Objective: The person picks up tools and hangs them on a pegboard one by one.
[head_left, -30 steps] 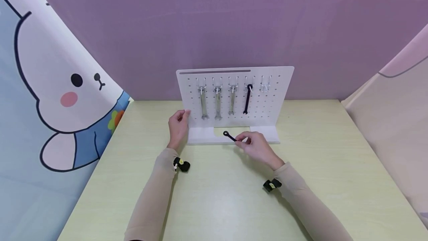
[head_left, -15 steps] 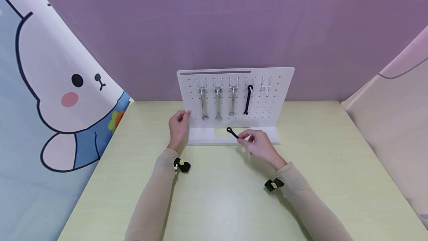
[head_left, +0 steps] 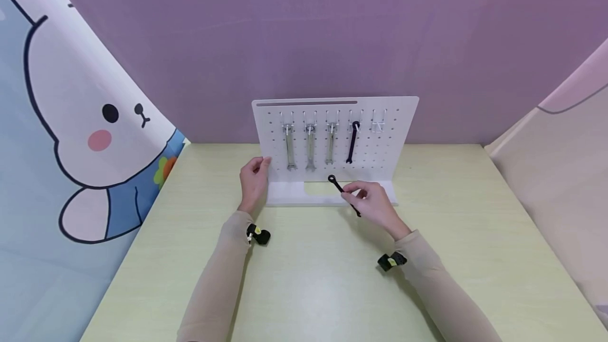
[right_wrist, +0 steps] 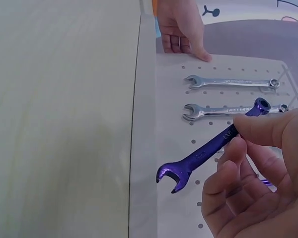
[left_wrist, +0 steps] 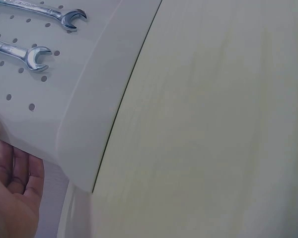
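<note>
My right hand (head_left: 372,205) pinches a combination wrench (head_left: 335,182) between thumb and fingers, in front of the white pegboard (head_left: 370,154). In the right wrist view the wrench (right_wrist: 198,156) looks dark purple, held slantwise with its open jaw end low and ring end high. My left hand (head_left: 254,181) grips the pegboard's left edge, thumb on the front and fingers curled behind. Silver wrenches (head_left: 290,149) hang on hooks at the board's left and middle. A dark wrench (head_left: 352,144) hangs right of them.
A wire hook (head_left: 378,126) sits at the board's right end. The board's white base (head_left: 285,194) has a cut-out in the middle and rests on a pale wood table (head_left: 304,278). A purple backdrop (head_left: 304,30) rises behind; a rabbit-print cloth (head_left: 71,120) stands left.
My right hand has moved a little rightward and up with the wrench, whose ring end now points more upward; more of its lower end shows. The left hand stays on the board's edge.
</note>
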A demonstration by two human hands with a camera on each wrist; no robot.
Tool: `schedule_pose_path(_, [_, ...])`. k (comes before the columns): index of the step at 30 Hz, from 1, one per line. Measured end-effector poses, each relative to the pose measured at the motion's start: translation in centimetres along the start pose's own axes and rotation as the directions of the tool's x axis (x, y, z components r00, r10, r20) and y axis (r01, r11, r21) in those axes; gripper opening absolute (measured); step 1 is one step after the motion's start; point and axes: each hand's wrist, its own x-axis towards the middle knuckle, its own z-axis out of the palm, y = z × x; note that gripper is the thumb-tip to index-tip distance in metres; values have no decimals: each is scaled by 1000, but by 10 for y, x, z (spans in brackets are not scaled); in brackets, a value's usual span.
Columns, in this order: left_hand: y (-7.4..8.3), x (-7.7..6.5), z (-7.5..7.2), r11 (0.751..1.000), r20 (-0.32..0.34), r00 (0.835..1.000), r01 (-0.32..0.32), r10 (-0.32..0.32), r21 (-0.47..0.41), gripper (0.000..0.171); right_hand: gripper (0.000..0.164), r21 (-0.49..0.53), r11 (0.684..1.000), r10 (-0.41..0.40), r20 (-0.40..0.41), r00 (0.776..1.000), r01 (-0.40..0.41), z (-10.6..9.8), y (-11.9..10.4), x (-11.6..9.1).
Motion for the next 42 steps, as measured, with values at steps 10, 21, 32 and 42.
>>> schedule_pose_path(10, [0,0,0,1000,0,1000,-1,1,10,36,17,17,1000,11,-14,1000,-11,-8,-3,2])
schedule_pose_path(21, [1,-1,0,1000,-2,1000,-3,3,8,36,23,42,997,61,-43,997,-59,-20,-4,3])
schedule_pose_path(32, [0,0,0,1000,3,1000,-1,1,10,36,27,109,989,107,-93,990,-97,-27,-3,4])
schedule_pose_path(42, [2,-1,1,1000,1,1000,18,-18,21,34,26,160,980,136,-132,982,-114,-32,-3,6])
